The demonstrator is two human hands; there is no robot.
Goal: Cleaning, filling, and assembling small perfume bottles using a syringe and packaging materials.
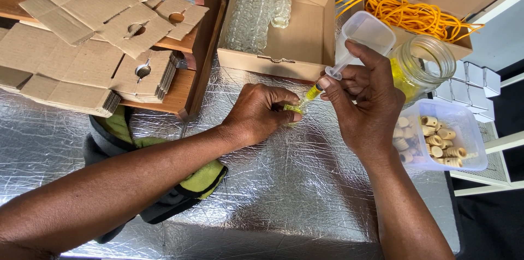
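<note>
**Syringe tip at small bottle on foil table**

Small bottle point(295, 108) with yellow liquid sits low on foil table point(273, 183), mostly hidden in left hand point(262, 113), fingers curled tight around it. Right hand point(363, 104) grips syringe point(327, 78), thumb over plunger end, tip at bottle mouth. Just right: glass jar point(426, 63), tub of wooden caps point(442, 137). Behind: box of empty bottles point(262, 9), orange cord point(409, 14), flat cartons point(82, 36) at left.

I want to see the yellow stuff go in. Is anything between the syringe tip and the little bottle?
Nothing visible: the right hand aims the syringe tip straight at the small bottle gripped by the left hand.
</note>
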